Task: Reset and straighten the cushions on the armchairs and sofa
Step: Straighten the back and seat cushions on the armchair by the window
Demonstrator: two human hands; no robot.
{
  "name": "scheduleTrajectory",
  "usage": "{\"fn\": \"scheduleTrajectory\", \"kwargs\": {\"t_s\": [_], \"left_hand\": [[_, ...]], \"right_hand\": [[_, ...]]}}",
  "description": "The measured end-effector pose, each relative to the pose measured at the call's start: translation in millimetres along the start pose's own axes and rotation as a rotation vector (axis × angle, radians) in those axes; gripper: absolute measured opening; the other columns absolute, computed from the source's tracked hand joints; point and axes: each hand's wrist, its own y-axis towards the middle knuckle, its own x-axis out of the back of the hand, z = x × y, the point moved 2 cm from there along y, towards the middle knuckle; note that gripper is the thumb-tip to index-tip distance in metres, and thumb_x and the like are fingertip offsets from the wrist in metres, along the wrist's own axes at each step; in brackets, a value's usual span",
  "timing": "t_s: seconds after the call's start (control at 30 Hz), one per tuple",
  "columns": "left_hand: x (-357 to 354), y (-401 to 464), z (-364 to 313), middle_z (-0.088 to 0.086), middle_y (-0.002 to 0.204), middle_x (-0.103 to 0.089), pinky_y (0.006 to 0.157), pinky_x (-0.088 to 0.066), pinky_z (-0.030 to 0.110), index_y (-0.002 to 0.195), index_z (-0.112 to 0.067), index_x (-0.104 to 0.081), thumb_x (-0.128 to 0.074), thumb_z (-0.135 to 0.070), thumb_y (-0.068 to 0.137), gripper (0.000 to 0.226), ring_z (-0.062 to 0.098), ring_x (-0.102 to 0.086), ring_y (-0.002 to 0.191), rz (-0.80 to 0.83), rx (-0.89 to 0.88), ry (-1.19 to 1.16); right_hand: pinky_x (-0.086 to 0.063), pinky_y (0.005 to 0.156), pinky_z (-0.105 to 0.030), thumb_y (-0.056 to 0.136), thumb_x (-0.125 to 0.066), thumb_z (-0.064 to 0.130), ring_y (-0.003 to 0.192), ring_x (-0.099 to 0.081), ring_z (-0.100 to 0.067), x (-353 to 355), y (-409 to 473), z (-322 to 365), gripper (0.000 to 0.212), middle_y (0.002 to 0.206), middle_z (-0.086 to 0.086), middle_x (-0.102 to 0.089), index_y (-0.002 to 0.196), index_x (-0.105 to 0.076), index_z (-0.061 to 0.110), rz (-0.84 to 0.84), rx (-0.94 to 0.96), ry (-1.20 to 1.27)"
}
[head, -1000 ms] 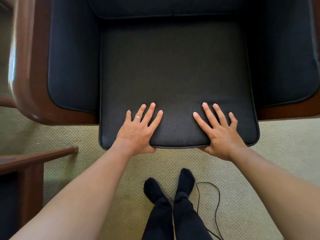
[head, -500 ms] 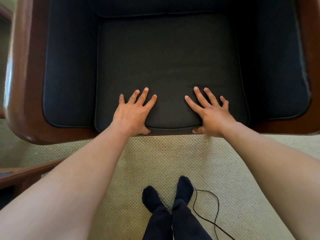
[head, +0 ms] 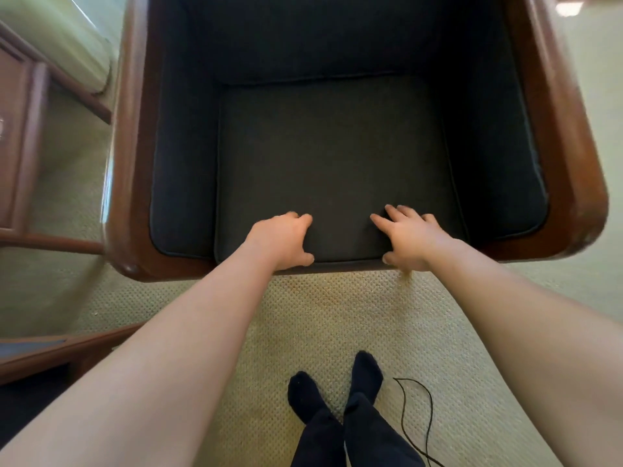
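Observation:
The dark seat cushion (head: 330, 156) lies inside the wooden-framed armchair (head: 131, 163), its front edge level with the frame's front rail. My left hand (head: 279, 239) holds the cushion's front edge left of centre, fingers curled on top and thumb against the front face. My right hand (head: 409, 235) holds the same edge right of centre, fingers spread on top and thumb at the front; it is blurred. The padded back and both padded arms surround the seat.
A wooden side table (head: 20, 129) stands left of the chair, with a pale green cushion (head: 67, 38) behind it. Another wooden furniture edge (head: 50, 352) juts in at lower left. A black cable (head: 424, 409) lies on the beige carpet beside my socked feet (head: 333, 389).
The seat cushion, which overhung the chair's front, has slid back into the frame. My hands went with it, and their flat fingers have curled. My view has pulled back and up.

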Motion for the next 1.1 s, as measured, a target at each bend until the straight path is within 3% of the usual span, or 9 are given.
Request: {"fn": "scheduleTrajectory", "kwargs": {"t_s": [0.07, 0.17, 0.3, 0.43, 0.6, 0.73, 0.87, 1.0, 1.1], "left_hand": [[23.8, -17.6, -1.0, 0.000, 0.130, -0.056, 0.087, -0.053, 0.043, 0.144, -0.024, -0.045, -0.066, -0.052, 0.088, 0.066, 0.024, -0.058, 0.118, 0.009, -0.010, -0.041], [66.9, -50.5, 4.4, -0.002, 0.125, -0.061, 0.088, -0.053, 0.041, 0.136, -0.024, -0.052, -0.064, -0.051, 0.090, 0.055, 0.022, -0.059, 0.114, 0.005, 0.000, -0.101], [128.9, -92.7, 17.6, 0.000, 0.129, -0.062, 0.093, -0.053, 0.043, 0.140, -0.025, -0.053, -0.064, -0.055, 0.091, 0.058, 0.023, -0.060, 0.114, -0.035, 0.023, -0.157], [190.4, -117.5, 28.4, 0.001, 0.131, -0.062, 0.093, -0.054, 0.041, 0.143, -0.022, -0.052, -0.066, -0.053, 0.092, 0.061, 0.022, -0.063, 0.112, -0.106, 0.032, -0.205], [265.4, -108.0, 39.1, 0.000, 0.127, -0.064, 0.094, -0.054, 0.043, 0.138, -0.022, -0.057, -0.067, -0.055, 0.090, 0.059, 0.022, -0.063, 0.109, -0.194, 0.035, -0.205], [324.4, -65.9, 47.1, -0.001, 0.125, -0.064, 0.095, -0.053, 0.042, 0.138, -0.023, -0.057, -0.067, -0.053, 0.091, 0.056, 0.022, -0.062, 0.110, -0.254, 0.028, -0.207], [384.8, -3.2, 58.6, -0.001, 0.136, -0.059, 0.099, -0.051, 0.043, 0.145, -0.024, -0.050, -0.065, -0.050, 0.091, 0.062, 0.021, -0.056, 0.124, -0.401, 0.022, -0.136], [440.2, 53.9, 70.3, 0.004, 0.144, -0.051, 0.103, -0.046, 0.046, 0.154, -0.026, -0.037, -0.066, -0.055, 0.088, 0.078, 0.028, -0.050, 0.131, -0.569, 0.061, 0.015], [479.6, 97.7, 76.1, 0.007, 0.148, -0.045, 0.105, -0.043, 0.047, 0.157, -0.025, -0.026, -0.070, -0.060, 0.082, 0.094, 0.032, -0.047, 0.133, -0.608, 0.088, 0.091]], "right_hand": [[-0.026, 0.117, -0.052, 0.095, -0.061, 0.042, 0.152, -0.016, -0.029, 21.6, -19.9, 3.1, 0.075, 0.166, -0.005, -0.021, 0.158, -0.024, 0.029, -0.019, -0.010, 0.019], [-0.026, 0.116, -0.052, 0.096, -0.058, 0.045, 0.152, -0.016, -0.028, 63.1, -57.6, 4.4, 0.065, 0.165, -0.005, -0.024, 0.155, -0.035, 0.027, -0.082, -0.024, 0.038], [-0.027, 0.116, -0.052, 0.096, -0.058, 0.046, 0.150, -0.022, -0.027, 124.0, -102.9, 7.2, 0.060, 0.163, -0.004, -0.030, 0.151, -0.042, 0.027, -0.157, -0.066, 0.059], [-0.036, 0.112, -0.046, 0.096, -0.059, 0.046, 0.139, -0.041, -0.024, 185.3, -128.0, 4.0, 0.055, 0.151, 0.000, -0.047, 0.146, -0.049, 0.025, -0.215, -0.086, 0.111], [-0.050, 0.101, -0.041, 0.094, -0.062, 0.044, 0.120, -0.058, -0.023, 264.4, -122.0, -9.1, 0.053, 0.138, -0.001, -0.057, 0.143, -0.053, 0.024, -0.250, -0.056, 0.236], [-0.051, 0.099, -0.042, 0.094, -0.060, 0.044, 0.118, -0.059, -0.024, 324.7, -79.3, -29.8, 0.051, 0.136, -0.001, -0.058, 0.140, -0.055, 0.025, -0.312, -0.019, 0.217], [-0.044, 0.106, -0.042, 0.094, -0.059, 0.040, 0.130, -0.048, -0.023, 386.8, -19.7, -57.8, 0.053, 0.140, -0.001, -0.053, 0.144, -0.051, 0.023, -0.420, 0.057, 0.194], [-0.040, 0.108, -0.046, 0.092, -0.062, 0.044, 0.136, -0.039, -0.027, 443.1, 29.7, -82.9, 0.072, 0.151, -0.004, -0.037, 0.154, -0.033, 0.024, -0.575, 0.112, 0.061], [-0.036, 0.109, -0.049, 0.086, -0.067, 0.051, 0.140, -0.031, -0.031, 481.4, 66.0, -108.6, 0.088, 0.157, -0.007, -0.025, 0.157, -0.022, 0.026, -0.627, 0.076, -0.013]]}}
